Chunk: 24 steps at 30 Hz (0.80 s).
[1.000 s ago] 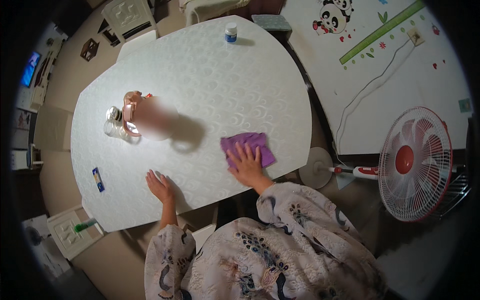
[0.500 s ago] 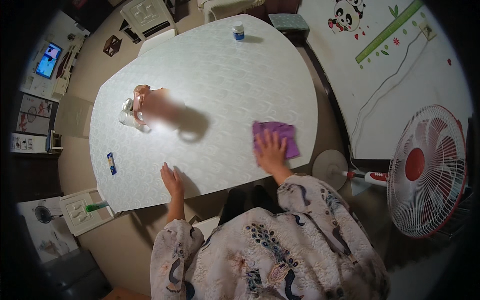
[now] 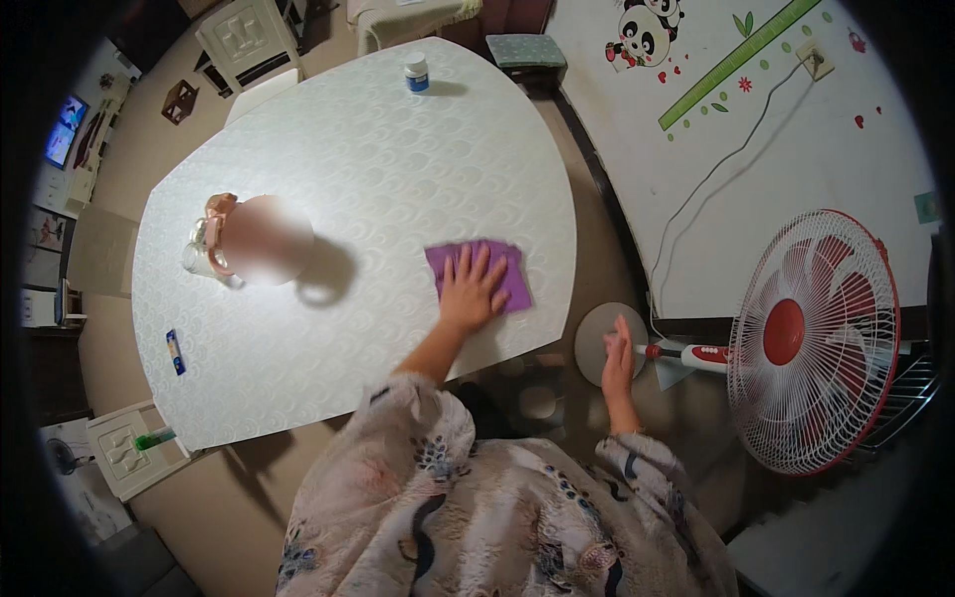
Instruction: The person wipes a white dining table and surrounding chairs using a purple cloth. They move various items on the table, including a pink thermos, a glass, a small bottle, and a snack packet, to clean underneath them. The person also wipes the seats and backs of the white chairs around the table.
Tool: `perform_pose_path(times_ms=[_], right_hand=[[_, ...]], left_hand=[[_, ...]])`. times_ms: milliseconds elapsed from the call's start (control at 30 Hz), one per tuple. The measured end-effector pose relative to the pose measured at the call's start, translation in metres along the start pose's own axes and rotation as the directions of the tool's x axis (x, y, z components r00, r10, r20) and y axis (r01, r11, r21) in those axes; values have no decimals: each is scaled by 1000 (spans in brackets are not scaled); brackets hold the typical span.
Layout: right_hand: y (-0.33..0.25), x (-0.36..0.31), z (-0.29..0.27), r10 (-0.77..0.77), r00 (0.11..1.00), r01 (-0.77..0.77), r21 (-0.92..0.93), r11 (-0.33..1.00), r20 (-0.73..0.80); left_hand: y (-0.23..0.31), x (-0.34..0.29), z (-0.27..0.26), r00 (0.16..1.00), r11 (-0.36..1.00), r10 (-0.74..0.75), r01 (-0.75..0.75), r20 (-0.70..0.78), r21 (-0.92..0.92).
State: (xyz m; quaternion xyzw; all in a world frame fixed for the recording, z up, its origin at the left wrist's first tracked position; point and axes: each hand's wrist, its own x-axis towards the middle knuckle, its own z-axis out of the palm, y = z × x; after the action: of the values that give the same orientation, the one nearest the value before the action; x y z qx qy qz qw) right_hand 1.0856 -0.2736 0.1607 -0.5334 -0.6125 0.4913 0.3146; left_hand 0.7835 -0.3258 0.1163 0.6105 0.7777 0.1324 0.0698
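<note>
Where the left hand [image 3: 468, 300] lies spread, it touches purple cloth [image 3: 516, 280].

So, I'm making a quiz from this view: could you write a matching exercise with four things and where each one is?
Things
1. Left hand
2. Blue-and-white bottle
3. Fan
4. Right hand

Places
A. Farthest right of the four
B. Off the table, seen against a round base
C. Flat on the purple cloth
D. Near the table's far end

Pairs: 1-C, 2-D, 3-A, 4-B
</note>
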Motion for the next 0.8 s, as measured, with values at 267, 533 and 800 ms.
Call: perform_pose_path(times_ms=[267,533,800], right_hand=[[54,-81,-63,56,998,-56,-109,992,-3],[60,-52,-41,261,963,-258,-47,965,66],[24,-8,49,-81,974,100,-79,992,212]], left_hand=[[2,153,17,977,989,-135,142,-164,32],[88,2,25,976,976,212,-208,53,-69],[-82,-207,-38,964,959,-264,266,-31,102]])
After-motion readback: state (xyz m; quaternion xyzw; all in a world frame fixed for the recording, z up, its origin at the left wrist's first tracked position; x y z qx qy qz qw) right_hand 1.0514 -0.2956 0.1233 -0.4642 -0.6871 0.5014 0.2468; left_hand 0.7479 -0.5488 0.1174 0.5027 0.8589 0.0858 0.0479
